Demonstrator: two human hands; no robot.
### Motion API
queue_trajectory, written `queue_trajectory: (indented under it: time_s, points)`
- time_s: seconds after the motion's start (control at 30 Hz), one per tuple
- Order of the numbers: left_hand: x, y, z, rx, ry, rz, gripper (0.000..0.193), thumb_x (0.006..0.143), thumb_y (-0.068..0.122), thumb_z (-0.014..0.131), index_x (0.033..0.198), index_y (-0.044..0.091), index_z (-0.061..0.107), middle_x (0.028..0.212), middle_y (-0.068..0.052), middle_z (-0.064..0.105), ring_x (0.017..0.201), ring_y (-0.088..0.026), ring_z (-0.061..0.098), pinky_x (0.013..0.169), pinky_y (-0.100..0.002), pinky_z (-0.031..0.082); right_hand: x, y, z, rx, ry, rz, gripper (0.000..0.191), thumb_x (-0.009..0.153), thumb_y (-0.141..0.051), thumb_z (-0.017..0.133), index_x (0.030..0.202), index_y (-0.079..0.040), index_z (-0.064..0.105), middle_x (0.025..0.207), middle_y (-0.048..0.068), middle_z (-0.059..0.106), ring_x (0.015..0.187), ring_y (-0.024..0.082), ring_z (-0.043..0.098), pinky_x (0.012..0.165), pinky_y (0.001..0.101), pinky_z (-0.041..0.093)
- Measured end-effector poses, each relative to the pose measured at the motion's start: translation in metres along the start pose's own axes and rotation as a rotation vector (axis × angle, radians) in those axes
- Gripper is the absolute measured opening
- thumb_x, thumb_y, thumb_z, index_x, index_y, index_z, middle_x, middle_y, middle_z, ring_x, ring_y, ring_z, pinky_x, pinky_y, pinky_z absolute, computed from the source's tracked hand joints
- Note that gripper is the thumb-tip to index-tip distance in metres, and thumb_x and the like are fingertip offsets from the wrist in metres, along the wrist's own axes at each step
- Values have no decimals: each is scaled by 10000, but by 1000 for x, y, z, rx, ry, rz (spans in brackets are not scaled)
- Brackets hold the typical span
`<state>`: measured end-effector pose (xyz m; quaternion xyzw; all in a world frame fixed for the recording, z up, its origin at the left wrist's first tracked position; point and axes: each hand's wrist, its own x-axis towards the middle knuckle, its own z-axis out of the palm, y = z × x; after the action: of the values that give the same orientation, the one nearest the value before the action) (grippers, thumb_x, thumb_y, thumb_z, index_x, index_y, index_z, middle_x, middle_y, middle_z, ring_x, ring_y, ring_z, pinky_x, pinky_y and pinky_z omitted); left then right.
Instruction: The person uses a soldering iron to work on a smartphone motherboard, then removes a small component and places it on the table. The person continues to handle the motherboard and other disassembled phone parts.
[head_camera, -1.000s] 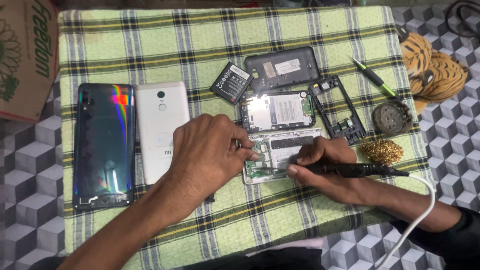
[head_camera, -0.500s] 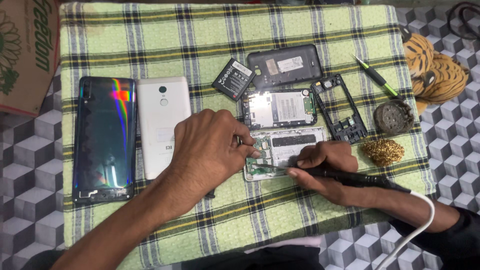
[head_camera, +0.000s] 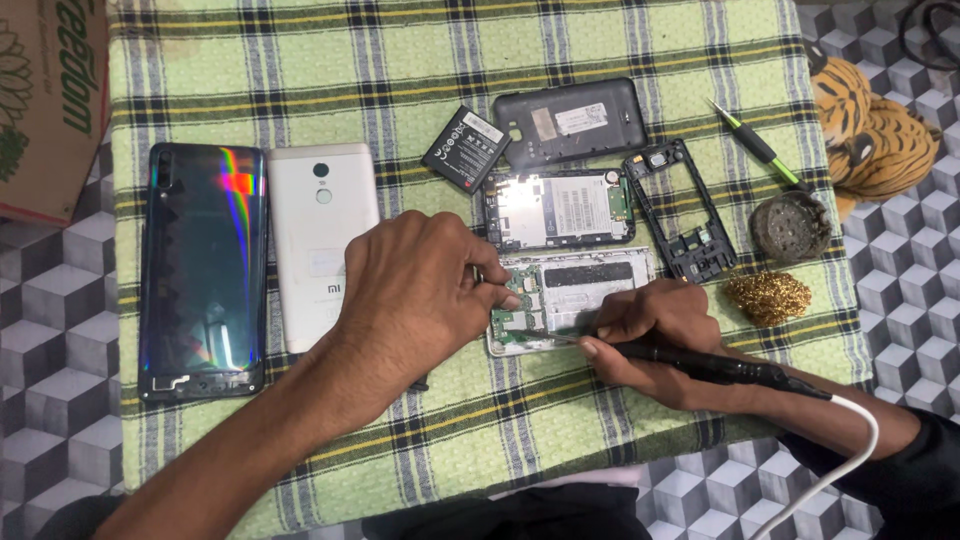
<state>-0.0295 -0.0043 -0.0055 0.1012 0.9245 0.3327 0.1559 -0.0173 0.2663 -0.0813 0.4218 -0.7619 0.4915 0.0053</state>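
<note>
The right hand (head_camera: 655, 325) is closed in a pen grip round a black soldering iron (head_camera: 700, 362), whose tip reaches left onto the lower edge of the opened phone (head_camera: 570, 300) lying face down with its green circuit board exposed. The low, slanted hold seems meant to keep the tip steady on a small spot, while the white cable (head_camera: 850, 440) trails off toward the lower right, clear of the work. The left hand (head_camera: 415, 295) rests knuckles up just left of that phone, its fingertips pinched together at the board's left edge; it appears to press or hold something small there, perhaps a thin tool, but what it holds cannot be told. Its placement looks like bracing, so the board does not slide under the iron.

Just above the opened phone lies a second stripped phone body (head_camera: 560, 208), and beside it to the right a black inner frame (head_camera: 680, 210); a dark back cover (head_camera: 572, 120) and a loose battery (head_camera: 466, 147) lie higher up. These parts sit near but out of the hands' way. A brass wool pad (head_camera: 768, 297) and a round dark tin (head_camera: 790, 225) lie just right of the iron hand, within easy reach. A green-handled tool (head_camera: 755, 145) lies further up. To the left are a white phone (head_camera: 320, 240) and a glossy dark phone (head_camera: 203, 265), both back up.

All rests on a green checked cloth (head_camera: 300, 60) over a floor of grey cube pattern (head_camera: 50, 320); a cardboard box (head_camera: 50, 100) stands at the left, a striped soft toy (head_camera: 870, 120) at the right
</note>
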Motion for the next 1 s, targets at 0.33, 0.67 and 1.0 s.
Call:
queue_trajectory:
  time_s: [0.33, 0.67, 1.0]
  points:
    - [0, -1, 1, -3, -14, -21, 109, 833, 73, 734, 919, 35, 791, 658, -91, 764, 588, -144, 759, 602, -341, 615, 4, -4, -1, 41, -7, -40, 273, 890, 13, 733, 853, -64, 473, 671, 90, 658, 592, 146, 716, 458, 274, 497]
    - [1, 3, 0, 30, -58, -82, 174, 820, 139, 780, 990, 110, 804, 619, -90, 726, 533, -148, 710, 514, -357, 580, 7, -4, -3, 72, 14, -139, 300, 913, 68, 697, 810, -70, 452, 634, 68, 551, 603, 153, 691, 467, 294, 478]
    - [0, 11, -1, 94, -40, -95, 167, 795, 277, 835, 869, 129, 818, 553, -69, 700, 511, -159, 691, 524, -376, 548, 7, -4, -6, 65, 8, -107, 329, 907, 57, 692, 779, -82, 423, 591, 48, 550, 513, 127, 621, 423, 292, 414]
